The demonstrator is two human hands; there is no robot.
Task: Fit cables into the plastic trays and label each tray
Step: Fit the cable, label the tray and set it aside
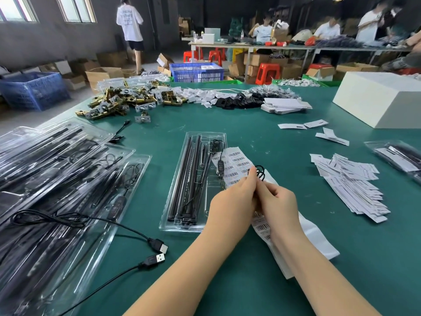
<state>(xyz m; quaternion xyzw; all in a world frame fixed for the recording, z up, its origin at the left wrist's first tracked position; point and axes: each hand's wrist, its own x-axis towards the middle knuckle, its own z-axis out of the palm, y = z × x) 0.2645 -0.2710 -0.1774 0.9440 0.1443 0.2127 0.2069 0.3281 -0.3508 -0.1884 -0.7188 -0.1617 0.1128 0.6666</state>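
A clear plastic tray (193,226) lies on the green table in front of me, with black rods and a cable with an inline controller (220,167) in it. A strip of barcode labels (239,163) runs over the tray's right side and down under my hands. My left hand (232,206) and my right hand (280,204) meet above the tray's right edge, and both pinch the label strip. A coiled black cable end (260,172) shows just past my fingertips.
Stacked filled trays (57,179) cover the left, with two loose USB plugs (157,252) near me. Paper slips (350,188) pile at the right beside another tray (398,156). A white box (378,99), brass hardware (123,99) and black clips (241,99) lie farther back.
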